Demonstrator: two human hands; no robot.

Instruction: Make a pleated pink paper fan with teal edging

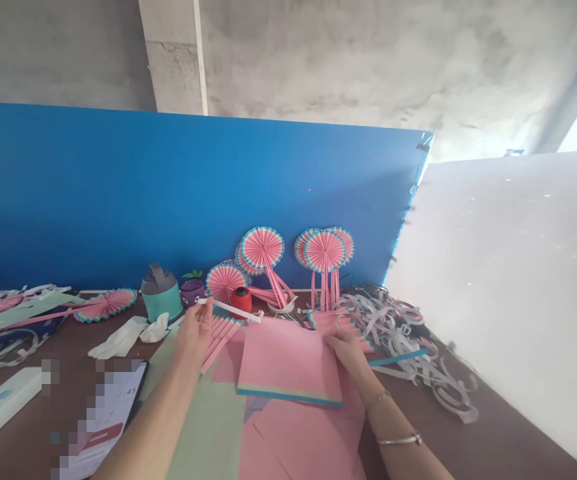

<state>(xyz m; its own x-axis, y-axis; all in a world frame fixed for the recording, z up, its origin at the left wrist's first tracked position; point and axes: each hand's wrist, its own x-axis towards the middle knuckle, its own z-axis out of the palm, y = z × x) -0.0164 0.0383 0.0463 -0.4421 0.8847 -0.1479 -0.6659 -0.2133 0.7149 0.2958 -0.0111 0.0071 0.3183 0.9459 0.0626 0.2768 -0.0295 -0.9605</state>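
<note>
My left hand (197, 328) pinches a thin white paper strip (233, 310), which slants to the right toward the far edge of a pink paper sheet (291, 363). The sheet has a cream and blue band along its near edge. My right hand (344, 347) is closed on the sheet's right side, thumb on top. Beneath lie more pink sheets (308, 440) and a pale green sheet (206, 433). Pleated pink paper (221, 337) rests just right of my left hand, and another pleated piece (336, 322) is behind my right hand.
Round pink paper fans (262, 248) lean against the blue partition (168, 187). A teal bottle (161, 293), a purple cup (192, 291) and a red container (241, 300) stand at the back. Curled white strips (398, 333) pile up at right; a phone (108, 413) lies at left.
</note>
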